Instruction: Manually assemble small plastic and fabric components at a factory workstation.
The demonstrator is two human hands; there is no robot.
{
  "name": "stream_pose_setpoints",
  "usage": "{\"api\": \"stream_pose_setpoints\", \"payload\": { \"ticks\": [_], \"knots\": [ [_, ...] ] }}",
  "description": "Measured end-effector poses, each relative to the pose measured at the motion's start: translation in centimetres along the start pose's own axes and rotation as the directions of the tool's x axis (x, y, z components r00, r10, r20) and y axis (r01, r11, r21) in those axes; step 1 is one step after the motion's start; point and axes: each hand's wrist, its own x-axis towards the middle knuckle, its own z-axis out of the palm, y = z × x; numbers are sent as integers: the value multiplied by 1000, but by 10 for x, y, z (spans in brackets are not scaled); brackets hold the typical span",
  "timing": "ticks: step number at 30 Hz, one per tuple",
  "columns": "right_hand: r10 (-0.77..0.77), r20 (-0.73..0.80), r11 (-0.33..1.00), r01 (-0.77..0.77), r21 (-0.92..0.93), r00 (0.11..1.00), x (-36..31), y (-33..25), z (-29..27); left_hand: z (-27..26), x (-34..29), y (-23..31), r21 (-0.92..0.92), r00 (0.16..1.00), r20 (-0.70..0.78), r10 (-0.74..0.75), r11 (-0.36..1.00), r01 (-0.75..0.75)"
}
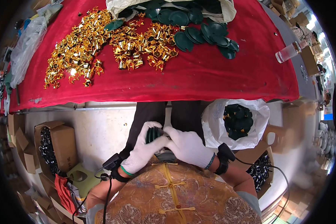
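Both hands wear white knitted gloves and meet in front of my lap. My left hand [145, 147] is closed round a small stack of dark green discs [152, 135], whose edges show between thumb and fingers. Right beside it, my right hand [186, 145] has its fingers bent in against the left thumb; whatever it grips is hidden behind the glove. Beyond them on the red cloth lies a wide heap of shiny gold pieces [89, 41]. Loose dark green discs [209, 35] spill from a white sack [227, 9] at the far side of the table.
To the right of my knees stands an open white bag [263, 125] with green discs and gold bits inside. Cartons of dark parts flank me, one at left [65, 145] and one at right [267, 179]. A clear cylinder [287, 53] lies at the red table's [220, 80] right edge.
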Motion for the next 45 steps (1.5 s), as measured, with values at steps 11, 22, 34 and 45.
{"api": "stream_pose_setpoints", "payload": {
  "ticks": [11, 22, 34, 45],
  "knots": [
    [63, -6, 958, -59, 281, 998, -5, 0, 12, -5, -5, 2, -17, 989, 129, -79, 997, 81],
    [150, 58, 960, -160, 231, 987, -9, 14, 18, 1, 1, -21, 370, 931, 147, 334, 854, -365],
    [-24, 109, 999, 28, -33, 994, -9, 6, 7, -4, -2, 2, -155, 988, 121, -101, 981, 119],
    [344, 297, 691, -454, 562, 891, -1, 10, 0, -2, 1, -10, 338, 968, 146, 203, 910, -242]
  ]
}}
